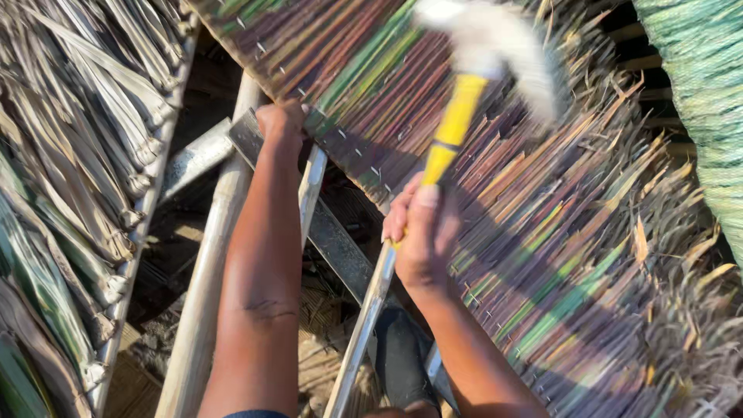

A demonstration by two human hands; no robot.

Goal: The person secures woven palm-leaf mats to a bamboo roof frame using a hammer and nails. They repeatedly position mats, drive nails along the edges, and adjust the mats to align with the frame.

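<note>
My right hand (422, 232) grips the yellow handle of a hammer (457, 116). Its metal head is raised and blurred by motion above a panel of woven palm-leaf thatch (542, 232). My left hand (280, 122) is stretched forward and presses on the lower edge of that panel, where it meets a metal rail (248, 138). Small staples or nails run in rows along the panel's edge.
Another thatch panel (70, 178) of dry grey leaves lies at the left on a metal frame. A pale wooden pole (207, 263) and metal bars (364, 325) run below my arms. A green woven net (708, 93) hangs at the upper right. My dark shoe (398, 356) shows below.
</note>
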